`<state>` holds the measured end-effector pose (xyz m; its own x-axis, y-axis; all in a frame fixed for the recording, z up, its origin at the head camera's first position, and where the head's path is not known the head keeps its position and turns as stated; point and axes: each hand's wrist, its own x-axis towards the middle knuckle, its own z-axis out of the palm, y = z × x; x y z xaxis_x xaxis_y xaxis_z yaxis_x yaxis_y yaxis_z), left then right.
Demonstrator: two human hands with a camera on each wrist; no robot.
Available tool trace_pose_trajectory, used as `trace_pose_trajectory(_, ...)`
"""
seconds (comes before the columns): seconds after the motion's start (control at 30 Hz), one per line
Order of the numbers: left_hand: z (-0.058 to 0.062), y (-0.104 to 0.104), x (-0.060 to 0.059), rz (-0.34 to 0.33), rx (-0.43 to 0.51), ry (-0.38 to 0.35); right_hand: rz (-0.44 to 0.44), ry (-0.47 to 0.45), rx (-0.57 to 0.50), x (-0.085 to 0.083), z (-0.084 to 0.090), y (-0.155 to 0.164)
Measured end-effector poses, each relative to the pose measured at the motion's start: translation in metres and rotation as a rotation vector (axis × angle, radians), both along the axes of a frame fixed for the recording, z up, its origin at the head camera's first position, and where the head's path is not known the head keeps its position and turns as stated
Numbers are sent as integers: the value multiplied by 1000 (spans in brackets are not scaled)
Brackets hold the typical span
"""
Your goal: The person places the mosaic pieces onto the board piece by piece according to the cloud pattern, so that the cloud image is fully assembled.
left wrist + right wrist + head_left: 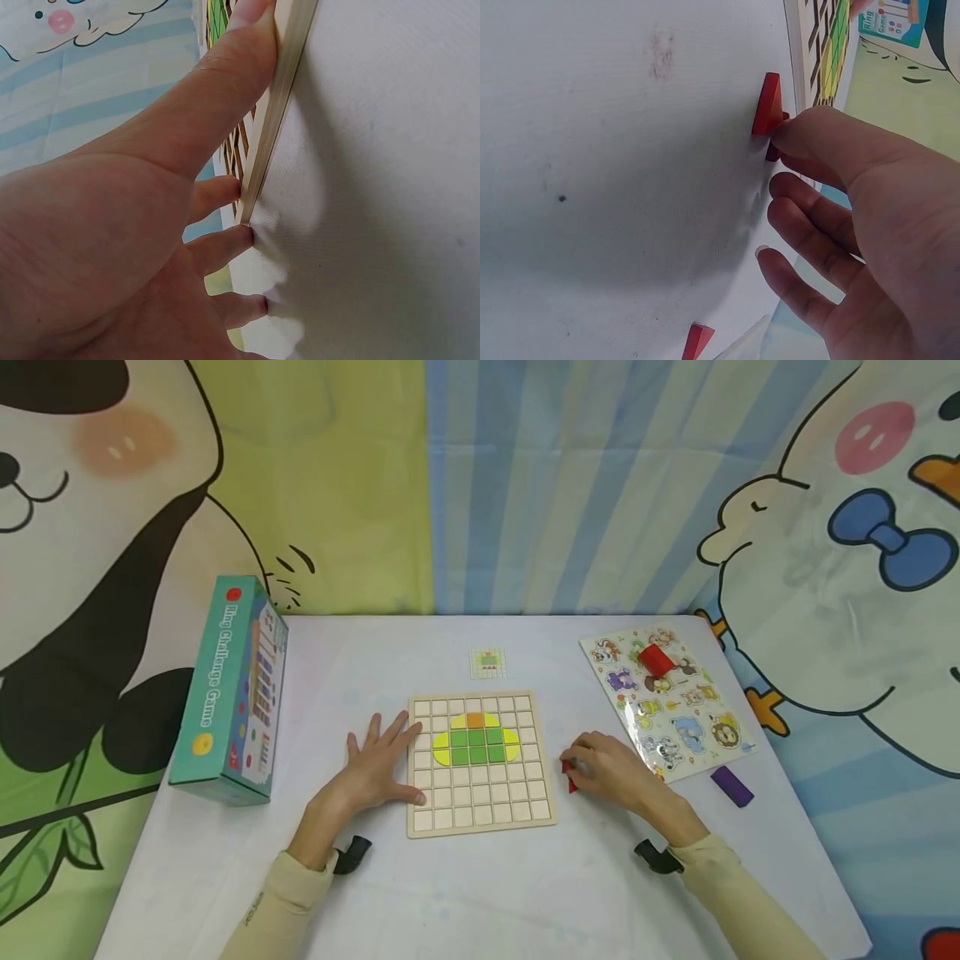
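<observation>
A wooden grid board (480,793) lies in the middle of the white table, with green, yellow and orange tiles (476,738) set in its upper rows. My left hand (390,747) lies flat on the table, fingers spread, and its thumb rests against the board's left edge (281,97). To the right of the board, my right hand (581,764) has its fingers curled and pinches a small red tile (769,105) that stands on the table. In the right wrist view a second red tile (697,341) lies near the bottom.
A small pattern card (488,662) lies behind the board. A teal game box (228,689) stands at the left. At the right are an animal peg puzzle (693,727) with a red block (656,658) on it, and a purple block (731,785).
</observation>
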<state>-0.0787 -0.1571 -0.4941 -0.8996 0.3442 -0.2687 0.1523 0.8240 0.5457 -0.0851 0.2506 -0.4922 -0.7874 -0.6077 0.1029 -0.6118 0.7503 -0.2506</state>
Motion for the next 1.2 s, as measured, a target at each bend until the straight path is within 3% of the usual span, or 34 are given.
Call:
trace_pose_trajectory(0.37, 1, 0, 1, 3, 19, 0, -5, 40, -32, -5, -3, -2)
trace_pose_trajectory(0.63, 3, 1, 1, 6, 22, 3, 74, 63, -100, -14, 3, -20)
trace_pose_trajectory(0.9, 3, 0, 1, 4, 36, 3, 135, 58, -161, -19, 5, -62)
trace_pose_trajectory(1.2, 2, 0, 1, -3, 22, 12, 275, 151, -167, -18, -1, -121)
